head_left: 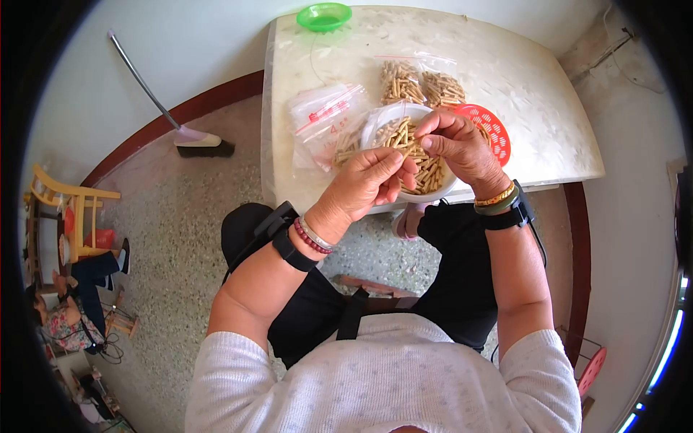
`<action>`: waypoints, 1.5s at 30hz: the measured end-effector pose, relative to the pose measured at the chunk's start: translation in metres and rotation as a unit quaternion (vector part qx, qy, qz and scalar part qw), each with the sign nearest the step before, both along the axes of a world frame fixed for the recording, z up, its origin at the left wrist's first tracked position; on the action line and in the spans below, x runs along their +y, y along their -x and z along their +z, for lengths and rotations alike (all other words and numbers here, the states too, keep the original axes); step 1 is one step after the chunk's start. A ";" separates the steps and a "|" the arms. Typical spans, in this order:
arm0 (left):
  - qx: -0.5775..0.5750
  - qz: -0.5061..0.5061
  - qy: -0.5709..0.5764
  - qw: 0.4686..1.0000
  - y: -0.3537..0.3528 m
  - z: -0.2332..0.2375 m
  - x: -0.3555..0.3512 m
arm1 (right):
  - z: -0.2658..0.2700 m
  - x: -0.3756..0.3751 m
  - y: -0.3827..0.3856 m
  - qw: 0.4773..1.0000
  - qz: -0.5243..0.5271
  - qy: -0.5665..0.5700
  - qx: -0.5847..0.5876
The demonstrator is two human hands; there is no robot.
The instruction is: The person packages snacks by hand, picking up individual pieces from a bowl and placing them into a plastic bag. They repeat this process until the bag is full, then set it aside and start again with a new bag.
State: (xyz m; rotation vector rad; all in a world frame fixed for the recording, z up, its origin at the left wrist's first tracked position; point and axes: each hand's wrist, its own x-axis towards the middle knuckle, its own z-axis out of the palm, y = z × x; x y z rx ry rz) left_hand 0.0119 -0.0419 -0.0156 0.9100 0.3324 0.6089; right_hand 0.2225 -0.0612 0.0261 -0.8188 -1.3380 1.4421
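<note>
My left hand (368,184) and my right hand (458,144) meet over a white bowl (377,123) filled with several short tan sticks (427,173). Both hands pinch small tan sticks between thumb and fingers, fingertips almost touching. The bowl rests at the near edge of a white marble table (534,94). A red perforated basket (494,130) lies right behind my right hand. Both wrists wear black bands and bracelets.
Clear zip bags lie on the table: two holding tan sticks (422,85), others flat and nearly empty (325,115). A green bowl (324,16) stands at the far edge. On the floor to the left are a broom (195,141), a yellow chair (72,209) and a seated person (68,310).
</note>
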 end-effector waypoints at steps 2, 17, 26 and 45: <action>0.014 -0.001 -0.004 1.000 0.001 0.000 -0.001 | 0.001 0.000 0.002 1.000 0.008 0.006 0.001; 0.059 0.060 -0.028 0.996 0.006 0.010 -0.006 | -0.003 0.000 0.008 0.999 0.006 0.052 -0.006; 0.087 0.097 -0.074 0.989 0.006 0.008 -0.008 | 0.001 0.000 0.013 0.998 0.015 0.058 0.001; 0.038 0.076 -0.012 0.996 0.009 0.010 -0.008 | 0.008 0.001 0.015 0.999 0.017 0.032 -0.009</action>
